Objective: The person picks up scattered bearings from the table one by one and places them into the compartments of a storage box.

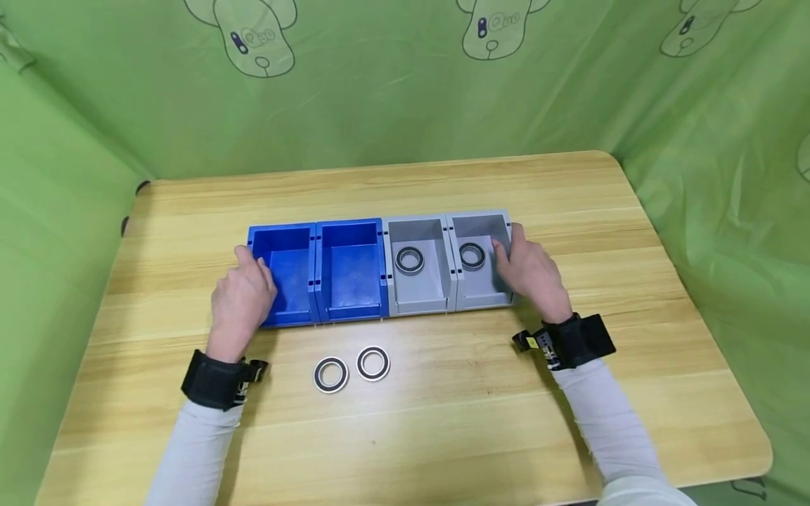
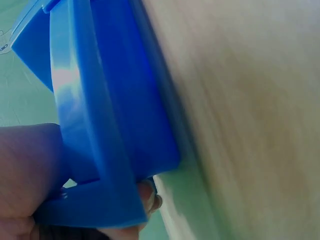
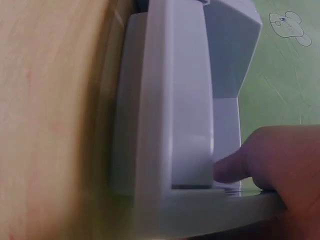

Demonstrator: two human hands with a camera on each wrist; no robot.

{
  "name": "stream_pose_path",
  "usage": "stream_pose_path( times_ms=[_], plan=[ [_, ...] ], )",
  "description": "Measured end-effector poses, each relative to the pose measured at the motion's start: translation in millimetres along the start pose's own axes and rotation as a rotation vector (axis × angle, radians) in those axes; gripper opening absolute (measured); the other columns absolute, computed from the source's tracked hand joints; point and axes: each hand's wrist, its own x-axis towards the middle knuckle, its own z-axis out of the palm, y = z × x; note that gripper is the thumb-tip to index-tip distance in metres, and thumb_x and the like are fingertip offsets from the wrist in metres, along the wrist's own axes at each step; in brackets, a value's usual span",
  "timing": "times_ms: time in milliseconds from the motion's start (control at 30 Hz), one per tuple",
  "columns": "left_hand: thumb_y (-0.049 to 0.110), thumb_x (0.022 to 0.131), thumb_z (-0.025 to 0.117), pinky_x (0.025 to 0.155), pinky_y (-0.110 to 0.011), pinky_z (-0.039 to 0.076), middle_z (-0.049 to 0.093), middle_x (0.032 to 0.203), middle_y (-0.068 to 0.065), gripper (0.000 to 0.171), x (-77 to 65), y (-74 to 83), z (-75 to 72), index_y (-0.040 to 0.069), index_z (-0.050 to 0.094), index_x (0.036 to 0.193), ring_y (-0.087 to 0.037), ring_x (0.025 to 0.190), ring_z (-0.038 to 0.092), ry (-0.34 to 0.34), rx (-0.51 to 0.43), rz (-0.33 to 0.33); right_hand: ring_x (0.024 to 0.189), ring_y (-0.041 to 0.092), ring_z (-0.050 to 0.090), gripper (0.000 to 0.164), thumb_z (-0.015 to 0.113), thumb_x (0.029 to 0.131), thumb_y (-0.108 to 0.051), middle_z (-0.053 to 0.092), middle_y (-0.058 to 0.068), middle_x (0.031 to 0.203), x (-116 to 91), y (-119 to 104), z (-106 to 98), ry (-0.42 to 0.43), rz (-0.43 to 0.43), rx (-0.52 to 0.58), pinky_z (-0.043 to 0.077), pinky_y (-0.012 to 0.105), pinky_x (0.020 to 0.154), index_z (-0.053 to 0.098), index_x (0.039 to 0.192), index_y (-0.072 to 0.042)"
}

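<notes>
My left hand [image 1: 242, 292] grips the outer side wall of the left blue bin [image 1: 287, 277]; in the left wrist view its fingertips [image 2: 147, 196] show below the wall of that bin. At the other end, my right hand [image 1: 531, 270] holds the outer wall of the right grey bin [image 1: 487, 292], thumb inside and fingers outside. Between them stand a second blue bin [image 1: 353, 274] and a second grey bin [image 1: 420, 295], all side by side in one row. One ball bearing [image 1: 409, 261] lies in the inner grey bin, another bearing [image 1: 472, 256] in the outer grey bin.
Two more bearings lie on the wooden table [image 1: 443, 422] in front of the row, a left one [image 1: 331, 374] and a right one [image 1: 373, 363]. Green cloth [image 1: 392, 105] with printed figures hangs behind the table and along its sides.
</notes>
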Motion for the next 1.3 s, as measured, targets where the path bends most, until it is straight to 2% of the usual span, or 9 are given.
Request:
stream_pose_path(
  times_ms=[133,233,333,400,567,700,767,1067,1300],
  plan=[
    [0.022,0.106,0.039,0.044,-0.06,0.048,0.059,0.068,-0.034,0.035,-2.8,3.0,-12.0,-0.012,0.043,0.107,-0.053,0.057,0.062,-0.065,0.025,-0.027,0.072,0.036,0.063,0.051,0.032,0.11,-0.034,0.059,0.027,0.089,1,-1,3,0.005,0.005,0.001,0.044,0.038,0.051,0.03,0.144,0.004],
    [0.023,0.104,0.045,0.049,-0.061,0.05,0.06,0.077,-0.036,0.038,-10.9,11.9,-22.7,-0.014,0.048,0.099,-0.054,0.066,0.062,0.034,0.071,0.03,0.068,0.034,0.062,0.048,0.032,0.11,-0.032,0.058,0.026,0.086,1,-2,4,0.018,0.002,-0.004,0.043,0.037,0.049,0.031,0.142,0.004],
    [0.021,0.102,0.053,0.051,-0.057,0.051,0.06,0.081,-0.034,0.038,-22.3,27.4,-35.7,-0.015,0.054,0.094,-0.05,0.067,0.06,0.18,0.097,0.157,0.066,0.034,0.062,0.047,0.032,0.11,-0.031,0.059,0.026,0.085,1,-2,4,0.024,0.003,-0.008,0.043,0.037,0.048,0.031,0.141,0.004],
    [0.021,0.101,0.056,0.054,-0.054,0.053,0.061,0.085,-0.033,0.037,-30.5,40.1,-46.8,-0.016,0.058,0.099,-0.047,0.069,0.059,0.202,0.078,0.243,0.064,0.033,0.061,0.046,0.031,0.11,-0.03,0.058,0.025,0.083,1,-2,4,0.027,0.001,-0.011,0.042,0.036,0.047,0.031,0.141,0.004],
    [0.023,0.102,0.059,0.068,-0.048,0.059,0.065,0.102,-0.027,0.037,-49.8,73.9,-63.6,-0.011,0.062,0.118,-0.039,0.085,0.065,0.017,-0.031,0.468,0.063,0.032,0.061,0.047,0.031,0.11,-0.031,0.058,0.024,0.081,2,-3,4,0.023,-0.004,-0.004,0.041,0.035,0.047,0.03,0.141,0.005],
    [0.025,0.098,0.066,0.077,-0.039,0.059,0.069,0.109,-0.02,0.034,-67.4,96.4,-52.5,-0.003,0.066,0.118,-0.031,0.093,0.067,-0.016,-0.043,0.701,0.062,0.031,0.059,0.047,0.03,0.11,-0.031,0.058,0.024,0.08,1,-3,4,0.021,-0.005,-0.01,0.04,0.035,0.047,0.03,0.141,0.006],
    [0.027,0.096,0.067,0.079,-0.038,0.059,0.069,0.111,-0.017,0.034,-77.2,104.5,-43.6,0.0,0.067,0.117,-0.029,0.096,0.067,-0.039,-0.04,0.774,0.061,0.031,0.058,0.046,0.031,0.11,-0.03,0.057,0.023,0.079,0,-3,4,0.024,-0.006,-0.02,0.04,0.035,0.047,0.031,0.139,0.006],
    [0.032,0.09,0.076,0.078,-0.039,0.059,0.061,0.126,-0.014,0.041,-102.7,111.0,-14.2,0.012,0.065,0.124,-0.027,0.104,0.063,-0.363,0.04,0.848,0.061,0.03,0.057,0.046,0.031,0.11,-0.031,0.056,0.022,0.08,-3,-1,4,0.035,-0.013,-0.032,0.039,0.034,0.046,0.031,0.14,0.004],
    [0.027,0.089,0.079,0.072,-0.036,0.056,0.062,0.117,-0.01,0.035,-106.6,109.9,-4.4,0.016,0.068,0.12,-0.023,0.096,0.06,-0.456,0.093,0.841,0.059,0.03,0.056,0.046,0.03,0.11,-0.032,0.054,0.021,0.077,-2,0,4,0.032,-0.007,-0.029,0.038,0.034,0.045,0.031,0.139,0.004]
  ],
)
